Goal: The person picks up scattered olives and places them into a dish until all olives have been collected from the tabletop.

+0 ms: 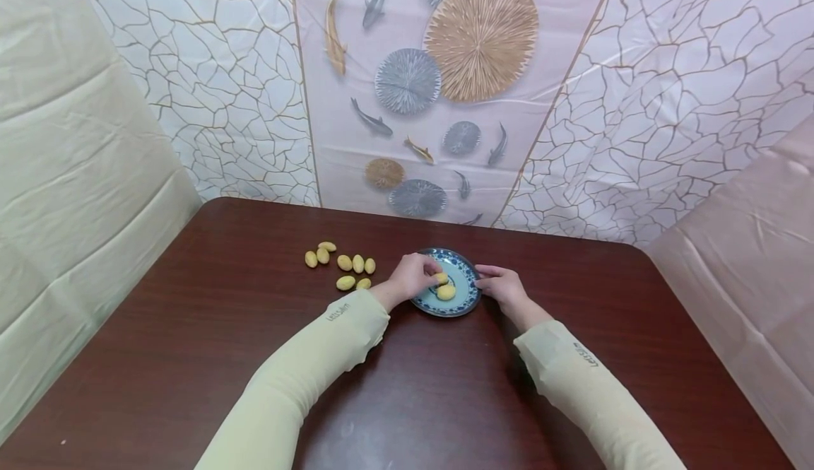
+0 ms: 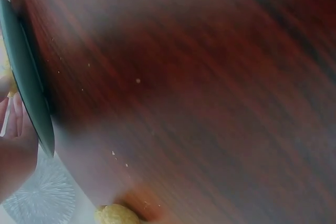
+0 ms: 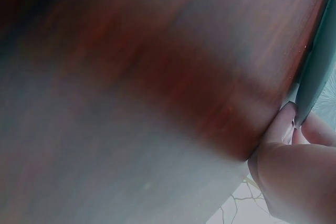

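A round plate with a blue patterned rim sits on the table. Over its left side my left hand pinches a small yellow oval piece between thumb and fingers. A second yellow oval piece lies on the plate, close by the pinched one. At the right edge my right hand holds the rim; in the right wrist view its thumb and fingers straddle the plate's edge. From the left wrist, the plate appears edge-on and partly hides the left fingers.
Left of the plate, several more yellow oval pieces lie in loose groups on the dark brown table. One piece shows a bumpy surface up close. A patterned cloth hangs behind the table's far edge, with pale cloth on both sides.
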`<state>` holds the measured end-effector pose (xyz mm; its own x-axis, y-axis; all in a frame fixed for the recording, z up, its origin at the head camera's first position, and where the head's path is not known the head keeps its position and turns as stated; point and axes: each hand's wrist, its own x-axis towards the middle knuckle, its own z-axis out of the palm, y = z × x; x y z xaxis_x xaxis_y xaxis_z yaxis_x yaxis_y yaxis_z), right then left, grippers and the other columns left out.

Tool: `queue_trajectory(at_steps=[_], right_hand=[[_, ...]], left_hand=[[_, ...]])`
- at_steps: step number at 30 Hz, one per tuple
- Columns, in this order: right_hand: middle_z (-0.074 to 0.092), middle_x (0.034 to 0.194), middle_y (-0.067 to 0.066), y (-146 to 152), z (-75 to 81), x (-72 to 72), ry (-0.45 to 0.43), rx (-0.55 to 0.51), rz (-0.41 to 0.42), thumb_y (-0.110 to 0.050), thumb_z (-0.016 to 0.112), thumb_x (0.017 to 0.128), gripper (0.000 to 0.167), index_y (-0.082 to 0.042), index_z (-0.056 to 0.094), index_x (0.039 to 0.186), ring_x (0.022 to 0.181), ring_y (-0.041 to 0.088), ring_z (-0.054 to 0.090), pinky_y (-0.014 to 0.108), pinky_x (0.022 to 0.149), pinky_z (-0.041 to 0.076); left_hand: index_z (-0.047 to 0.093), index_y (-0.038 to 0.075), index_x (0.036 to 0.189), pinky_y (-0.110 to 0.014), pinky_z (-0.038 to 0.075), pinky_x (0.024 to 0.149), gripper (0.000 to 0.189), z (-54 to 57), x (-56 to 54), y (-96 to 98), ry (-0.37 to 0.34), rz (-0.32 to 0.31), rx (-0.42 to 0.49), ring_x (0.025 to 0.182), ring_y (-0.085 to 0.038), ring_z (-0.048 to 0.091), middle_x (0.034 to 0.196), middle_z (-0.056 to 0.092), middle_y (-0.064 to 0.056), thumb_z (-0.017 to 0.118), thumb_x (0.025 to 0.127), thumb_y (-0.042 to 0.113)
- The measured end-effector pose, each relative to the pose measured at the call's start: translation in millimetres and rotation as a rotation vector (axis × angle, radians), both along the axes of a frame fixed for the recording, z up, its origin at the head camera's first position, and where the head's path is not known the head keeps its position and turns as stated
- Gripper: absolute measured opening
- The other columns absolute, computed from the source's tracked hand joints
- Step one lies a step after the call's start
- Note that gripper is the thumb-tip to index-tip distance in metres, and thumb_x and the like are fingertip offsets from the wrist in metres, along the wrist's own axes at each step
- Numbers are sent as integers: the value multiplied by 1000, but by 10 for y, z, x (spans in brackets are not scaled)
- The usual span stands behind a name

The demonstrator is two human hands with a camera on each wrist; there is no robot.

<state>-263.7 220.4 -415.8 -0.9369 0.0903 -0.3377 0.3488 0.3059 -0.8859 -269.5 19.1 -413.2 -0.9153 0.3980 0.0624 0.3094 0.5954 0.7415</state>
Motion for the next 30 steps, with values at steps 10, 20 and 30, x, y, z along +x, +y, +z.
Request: queue_trajectory(at_steps=[10, 20, 30], right_hand=[[55, 129, 22, 3, 10, -7, 6, -11, 1, 2, 56, 89, 44, 2, 50, 132, 80, 3, 57, 17, 72, 50], [52, 133, 22, 4, -7, 1, -12, -11, 9, 1, 55, 90, 44, 0, 49, 134, 93, 9, 58, 21, 79, 52], [53, 131, 23, 14, 12, 8, -3, -7, 27, 0, 54, 91, 45, 1, 47, 135, 87, 6, 58, 20, 78, 51]], left_hand=[[70, 4, 99, -25, 50, 81, 16, 7, 4, -16, -13, -9, -33, 93, -19, 64, 97, 70, -9, 66, 86, 11], [68, 5, 106, -29, 49, 81, 24, 211, -10, -315, -27, 27, 93, 91, -18, 60, 99, 68, -7, 68, 86, 18], [67, 6, 107, -25, 49, 75, 27, 345, 39, -792, -19, 91, 199, 88, -19, 62, 101, 68, -10, 70, 84, 18]])
